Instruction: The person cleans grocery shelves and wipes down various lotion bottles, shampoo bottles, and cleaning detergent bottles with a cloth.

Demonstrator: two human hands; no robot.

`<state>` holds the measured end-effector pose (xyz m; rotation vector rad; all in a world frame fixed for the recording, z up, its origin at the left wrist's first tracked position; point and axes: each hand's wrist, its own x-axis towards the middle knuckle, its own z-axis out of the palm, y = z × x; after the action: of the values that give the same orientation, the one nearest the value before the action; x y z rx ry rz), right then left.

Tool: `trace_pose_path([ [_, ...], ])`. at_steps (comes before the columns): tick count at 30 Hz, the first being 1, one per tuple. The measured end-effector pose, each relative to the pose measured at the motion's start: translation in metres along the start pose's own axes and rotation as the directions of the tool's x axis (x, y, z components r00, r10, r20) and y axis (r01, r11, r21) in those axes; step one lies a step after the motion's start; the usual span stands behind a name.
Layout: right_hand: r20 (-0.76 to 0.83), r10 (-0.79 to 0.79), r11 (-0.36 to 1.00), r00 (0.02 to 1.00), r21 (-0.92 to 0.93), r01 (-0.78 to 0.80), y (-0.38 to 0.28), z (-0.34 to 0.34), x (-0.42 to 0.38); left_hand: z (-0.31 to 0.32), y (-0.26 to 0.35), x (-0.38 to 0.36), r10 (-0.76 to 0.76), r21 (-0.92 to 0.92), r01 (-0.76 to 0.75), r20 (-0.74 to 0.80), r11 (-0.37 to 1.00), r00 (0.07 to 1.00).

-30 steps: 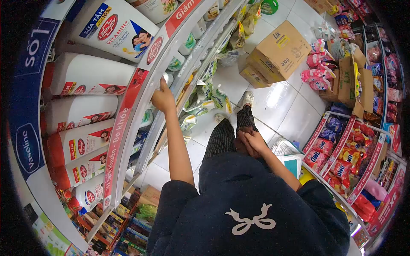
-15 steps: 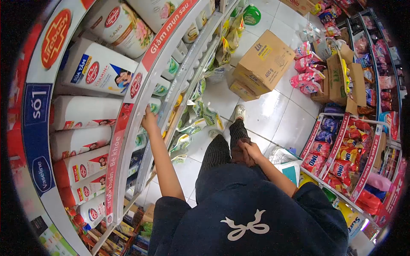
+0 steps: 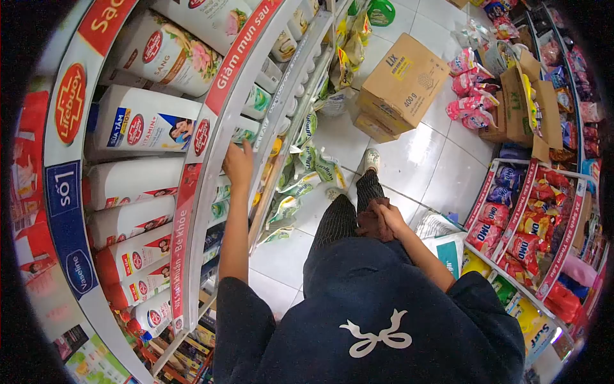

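My left hand (image 3: 238, 162) reaches onto the shelf rack at the left, its fingers at a white and green bottle (image 3: 245, 130); whether they grip it is unclear. Down by my thigh, my right hand (image 3: 387, 216) is closed on a crumpled brown cloth (image 3: 373, 224). Beside the left hand runs the shelf's red and white front strip (image 3: 203, 137), with large white Lifebuoy bottles (image 3: 150, 121) lined up behind it.
Green and white pouches (image 3: 307, 168) lie on the floor along the rack's foot. A Lix carton (image 3: 404, 83) stands ahead on the tiles. Pink packs (image 3: 472, 96), an opened carton (image 3: 515, 105) and racks of Omo bags (image 3: 523, 246) line the right side.
The view has shifted, so the shelf and cartons sit differently in it. My left hand has moved slightly along the bottle row, fingers now higher around the bottle. The cloth stays in my right hand.
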<state>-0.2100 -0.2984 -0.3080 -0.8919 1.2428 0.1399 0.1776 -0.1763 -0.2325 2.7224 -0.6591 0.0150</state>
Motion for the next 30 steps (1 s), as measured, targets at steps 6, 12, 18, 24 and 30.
trace_pose_path([
  [6, 0.024, 0.034, 0.999, 0.999, -0.004, -0.034, 0.016, 0.000, 0.006, 0.007, 0.000, 0.022, -0.125, -0.121, 0.127, 0.027, 0.984, 0.992],
  [12, 0.106, -0.048, 0.998, 0.993, -0.038, 0.052, 0.035, 0.002, 0.027, 0.036, 0.019, -0.014, 0.005, -0.067, -0.040, -0.450, 0.997, 0.893],
  [18, 0.031, -0.019, 0.998, 0.999, -0.054, 0.021, 0.011, 0.007, 0.002, 0.053, 0.034, -0.048, -0.440, -0.660, -0.047, -0.550, 0.750, 0.710],
  [24, 0.024, 0.000, 0.985, 1.000, -0.173, 0.004, 0.039, -0.006, 0.023, 0.061, 0.028, -0.023, -0.418, -0.355, 0.243, -0.588, 0.903, 0.692],
  [30, 0.019, 0.039, 0.997, 0.999, -0.061, -0.038, 0.031, -0.001, 0.014, 0.058, 0.035, 0.004, -0.261, -0.463, 0.068, -0.366, 0.884, 0.893],
])
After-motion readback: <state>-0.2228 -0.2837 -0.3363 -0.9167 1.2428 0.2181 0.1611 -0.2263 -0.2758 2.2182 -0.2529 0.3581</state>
